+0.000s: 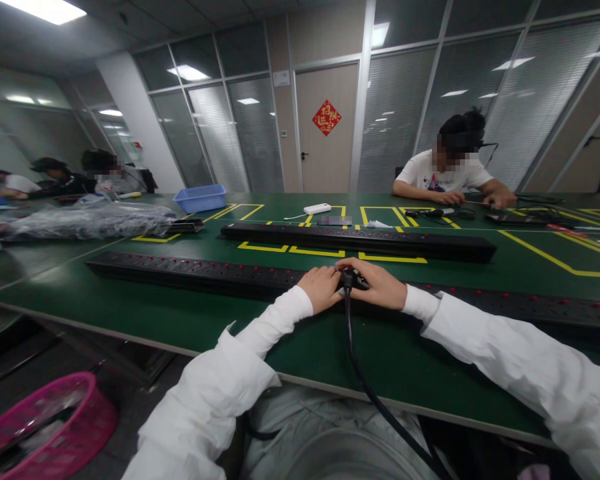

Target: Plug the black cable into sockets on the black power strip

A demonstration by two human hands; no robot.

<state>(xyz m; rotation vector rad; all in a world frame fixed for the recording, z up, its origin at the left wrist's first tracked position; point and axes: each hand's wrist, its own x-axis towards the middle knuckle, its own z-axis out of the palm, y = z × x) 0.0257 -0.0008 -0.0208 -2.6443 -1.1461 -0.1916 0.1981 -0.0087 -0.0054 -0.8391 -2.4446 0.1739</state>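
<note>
A long black power strip (190, 272) with red switches lies across the green table (145, 313) in front of me. My left hand (321, 288) rests curled on the strip, fingers bent against it. My right hand (376, 283) is closed round a black plug (349, 277) seated on the strip between both hands. The plug's thick black cable (365, 383) runs down off the table edge toward my lap. Both arms wear white sleeves.
A second long black strip (360, 241) lies farther back among yellow tape markings. A blue tray (200, 198) and plastic-wrapped items (85, 221) sit at left. A person (450, 170) works across the table; others sit far left. A pink basket (40, 427) stands on the floor.
</note>
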